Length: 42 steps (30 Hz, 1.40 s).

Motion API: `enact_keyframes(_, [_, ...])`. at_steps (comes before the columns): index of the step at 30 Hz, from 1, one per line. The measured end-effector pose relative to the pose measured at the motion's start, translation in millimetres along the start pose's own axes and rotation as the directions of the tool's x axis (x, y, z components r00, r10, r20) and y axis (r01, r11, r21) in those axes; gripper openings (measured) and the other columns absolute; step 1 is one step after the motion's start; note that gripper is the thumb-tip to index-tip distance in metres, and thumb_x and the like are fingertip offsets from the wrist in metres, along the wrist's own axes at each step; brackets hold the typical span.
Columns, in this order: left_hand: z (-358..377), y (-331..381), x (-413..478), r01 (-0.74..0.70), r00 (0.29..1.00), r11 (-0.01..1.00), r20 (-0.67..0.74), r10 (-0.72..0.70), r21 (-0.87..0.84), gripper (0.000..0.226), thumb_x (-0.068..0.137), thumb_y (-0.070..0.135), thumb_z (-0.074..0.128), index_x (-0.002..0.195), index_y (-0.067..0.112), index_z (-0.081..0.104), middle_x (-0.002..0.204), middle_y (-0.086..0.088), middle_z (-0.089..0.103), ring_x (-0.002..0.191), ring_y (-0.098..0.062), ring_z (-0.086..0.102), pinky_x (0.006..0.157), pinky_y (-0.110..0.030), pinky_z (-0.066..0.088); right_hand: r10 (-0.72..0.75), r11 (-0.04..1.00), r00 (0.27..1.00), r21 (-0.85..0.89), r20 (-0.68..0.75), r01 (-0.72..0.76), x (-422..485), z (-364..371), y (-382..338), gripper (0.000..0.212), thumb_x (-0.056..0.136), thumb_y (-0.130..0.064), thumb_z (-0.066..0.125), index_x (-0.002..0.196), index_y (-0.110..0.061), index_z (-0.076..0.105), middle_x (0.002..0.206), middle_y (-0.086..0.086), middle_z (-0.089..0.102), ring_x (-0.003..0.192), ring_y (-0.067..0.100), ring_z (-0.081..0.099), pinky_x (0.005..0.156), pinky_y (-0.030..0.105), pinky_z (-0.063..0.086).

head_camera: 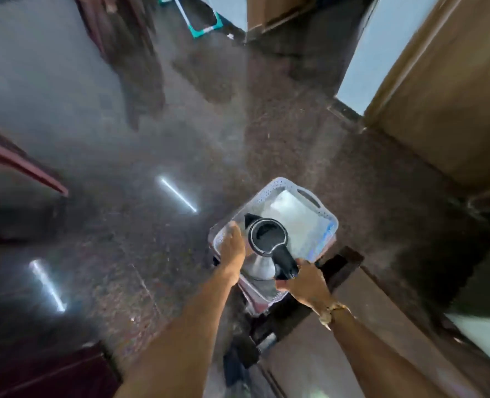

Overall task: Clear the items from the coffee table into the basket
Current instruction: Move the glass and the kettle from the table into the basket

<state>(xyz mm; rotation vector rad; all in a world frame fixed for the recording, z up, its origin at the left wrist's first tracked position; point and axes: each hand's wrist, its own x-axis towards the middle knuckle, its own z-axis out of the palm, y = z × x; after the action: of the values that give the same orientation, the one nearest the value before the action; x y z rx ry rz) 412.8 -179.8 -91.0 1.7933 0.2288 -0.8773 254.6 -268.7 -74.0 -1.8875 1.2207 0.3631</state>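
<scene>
A white perforated plastic basket is in the middle of the view, above the dark floor. Inside it stands a steel electric kettle with a black lid and black handle, and a pale flat item lies at the basket's far side. My left hand grips the basket's left rim. My right hand is closed at the basket's near right rim, right by the kettle's handle; whether it holds the rim or the handle I cannot tell. A gold watch sits on that wrist.
A brown wooden coffee table lies at the lower right, next to the basket. A wooden door stands at the upper right. A reddish chair is at the left, a dark cabinet corner at the bottom left. The granite floor reflects lights.
</scene>
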Motion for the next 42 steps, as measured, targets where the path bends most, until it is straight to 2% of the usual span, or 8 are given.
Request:
enact_keyframes(4, [8,-2,30,0.114,0.994,0.989,0.013,-0.113,-0.095,0.062,0.092,0.075,0.028,0.091,0.036,0.076,0.078,0.011,0.075,0.063,0.002,0.069,0.045,-0.023,0.053,0.039,0.999,0.998,0.039,-0.058,-0.037,10,16,8,0.045,0.065,-0.043,0.082,0.098,-0.019,0.063,0.087,0.000,0.069,0.081,0.021,0.065,0.064,0.026,0.044])
enact_keyframes(6, [9,1,38,0.107,0.994,0.990,0.043,-0.103,-0.095,0.053,0.091,0.076,0.028,0.065,0.057,0.070,0.063,0.019,0.071,0.053,0.002,0.068,0.042,-0.023,0.051,0.045,0.997,0.995,0.063,-0.084,-0.040,13,21,10,0.038,0.067,-0.040,0.081,0.092,-0.018,0.062,0.080,-0.002,0.066,0.076,0.022,0.063,0.059,0.026,0.041])
enact_keyframes(11, [11,9,50,0.148,0.989,0.982,0.013,-0.148,-0.121,0.065,0.084,0.082,0.034,0.063,0.034,0.073,0.050,0.016,0.066,0.042,-0.001,0.064,0.031,-0.022,0.047,0.069,0.986,0.982,0.160,-0.174,-0.042,15,31,10,0.022,0.075,-0.026,0.082,0.080,-0.026,0.060,0.067,-0.010,0.062,0.065,0.018,0.059,0.049,0.016,0.038])
enact_keyframes(20, [10,32,31,0.173,0.953,0.977,0.270,-0.135,-0.121,0.088,0.084,0.085,0.013,0.083,0.022,0.075,0.077,-0.006,0.077,0.065,-0.017,0.075,0.046,-0.029,0.055,0.065,0.972,0.981,0.236,-0.183,-0.020,7,25,4,0.027,0.075,-0.028,0.084,0.096,-0.020,0.068,0.079,-0.003,0.070,0.072,0.017,0.066,0.065,0.028,0.052])
enact_keyframes(26, [13,69,4,0.093,0.938,0.987,0.344,-0.043,-0.130,0.087,0.083,0.085,0.013,0.086,0.018,0.070,0.080,-0.008,0.076,0.070,-0.020,0.074,0.052,-0.026,0.054,-0.006,0.962,0.977,0.266,-0.212,0.064,-20,-15,-13,0.029,0.068,-0.036,0.085,0.081,-0.021,0.065,0.067,-0.007,0.067,0.061,0.012,0.065,0.048,0.013,0.047])
enact_keyframes(30, [26,105,-25,0.015,0.889,0.989,0.455,0.055,-0.148,0.088,0.086,0.083,0.012,0.077,0.019,0.072,0.077,-0.006,0.076,0.072,-0.020,0.073,0.059,-0.027,0.056,0.047,0.914,0.978,0.404,-0.201,0.039,-47,-52,-31,0.037,0.054,-0.040,0.077,0.076,-0.012,0.067,0.069,0.005,0.072,0.066,0.021,0.072,0.065,0.041,0.063])
enact_keyframes(34, [50,133,-62,-0.066,0.839,0.992,0.533,0.114,-0.107,0.088,0.086,0.082,0.014,0.070,0.019,0.073,0.072,-0.004,0.075,0.066,-0.017,0.073,0.054,-0.024,0.055,-0.026,0.860,0.991,0.502,-0.135,0.091,-82,-92,-36,0.051,0.064,-0.064,0.074,0.052,-0.016,0.059,0.055,0.007,0.061,0.053,0.016,0.057,0.066,0.037,0.050])
enact_keyframes(42, [114,130,-149,-0.138,0.744,0.990,0.663,0.079,0.036,0.087,0.084,0.085,0.020,0.077,0.017,0.074,0.079,-0.007,0.077,0.071,-0.021,0.075,0.058,-0.028,0.057,0.348,0.687,0.914,0.720,-0.209,-0.097,-157,-150,-5,0.097,0.042,-0.111,0.033,0.056,-0.025,0.074,0.049,-0.003,0.067,0.042,0.006,0.063,0.054,0.027,0.043])
